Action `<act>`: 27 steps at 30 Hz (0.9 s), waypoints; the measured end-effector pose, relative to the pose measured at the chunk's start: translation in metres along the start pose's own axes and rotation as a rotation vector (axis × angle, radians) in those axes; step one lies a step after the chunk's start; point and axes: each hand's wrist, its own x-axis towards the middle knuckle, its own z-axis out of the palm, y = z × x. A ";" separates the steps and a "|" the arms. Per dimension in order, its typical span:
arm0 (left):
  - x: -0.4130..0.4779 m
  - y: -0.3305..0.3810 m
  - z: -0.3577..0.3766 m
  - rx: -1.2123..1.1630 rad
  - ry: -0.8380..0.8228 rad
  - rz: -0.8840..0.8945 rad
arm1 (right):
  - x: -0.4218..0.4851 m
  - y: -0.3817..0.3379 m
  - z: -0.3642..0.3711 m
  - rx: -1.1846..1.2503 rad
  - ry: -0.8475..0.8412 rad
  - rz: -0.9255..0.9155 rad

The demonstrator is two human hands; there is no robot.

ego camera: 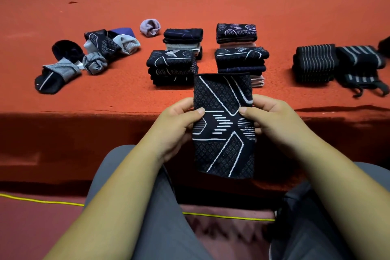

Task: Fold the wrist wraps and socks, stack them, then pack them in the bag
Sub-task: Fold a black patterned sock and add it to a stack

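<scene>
A black wrist wrap with white line patterns (pixel 223 124) hangs flat and unfolded in the air over the table's front edge. My left hand (pixel 179 124) pinches its left side and my right hand (pixel 272 120) pinches its right side, thumbs on the front. On the red table behind stand several stacks of folded pieces: front left stack (pixel 172 67), back left stack (pixel 183 40), back right stack (pixel 236 35), front right stack (pixel 241 63). A loose pile of unfolded socks and wraps (pixel 101 50) lies at the left.
Two striped black wraps (pixel 314 62) (pixel 360 63) with loops lie at the right. A rolled lilac piece (pixel 149 27) sits behind the stacks. The red table (pixel 211 2) drops off in front of my grey-trousered knees. A yellow cord (pixel 42 201) crosses the floor.
</scene>
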 end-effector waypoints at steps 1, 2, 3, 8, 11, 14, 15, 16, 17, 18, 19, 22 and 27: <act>0.000 0.001 0.001 -0.028 -0.005 -0.002 | 0.000 -0.001 0.000 0.007 0.000 0.000; -0.001 0.002 0.001 -0.055 -0.009 -0.004 | 0.000 -0.002 0.000 0.026 -0.002 -0.002; -0.001 0.003 0.002 -0.081 -0.009 -0.006 | 0.001 -0.001 0.001 0.053 -0.004 -0.005; -0.002 0.007 0.002 -0.182 -0.042 0.022 | 0.002 -0.001 0.001 0.024 -0.001 -0.062; -0.003 0.010 0.002 -0.184 -0.037 0.041 | 0.001 -0.005 0.002 0.090 0.015 -0.063; -0.005 0.010 0.003 -0.178 -0.042 0.050 | -0.002 -0.010 0.004 0.179 0.019 -0.030; -0.005 0.010 0.003 -0.179 -0.040 0.052 | -0.003 -0.011 0.003 0.186 0.009 -0.034; -0.005 0.009 0.002 -0.181 -0.043 0.055 | -0.004 -0.013 0.002 0.198 -0.006 -0.038; -0.005 0.009 0.001 -0.184 -0.040 0.053 | -0.007 -0.016 0.003 0.201 -0.012 -0.046; -0.005 0.010 0.001 -0.185 -0.034 0.047 | -0.008 -0.017 0.004 0.196 -0.013 -0.062; -0.005 0.011 0.001 -0.186 -0.038 0.037 | -0.010 -0.019 0.004 0.175 -0.015 -0.077; -0.007 0.010 0.002 -0.079 -0.049 0.025 | -0.009 -0.012 0.000 0.036 -0.060 -0.112; -0.006 -0.001 -0.002 0.063 -0.045 0.043 | -0.005 0.001 0.000 -0.018 -0.097 -0.114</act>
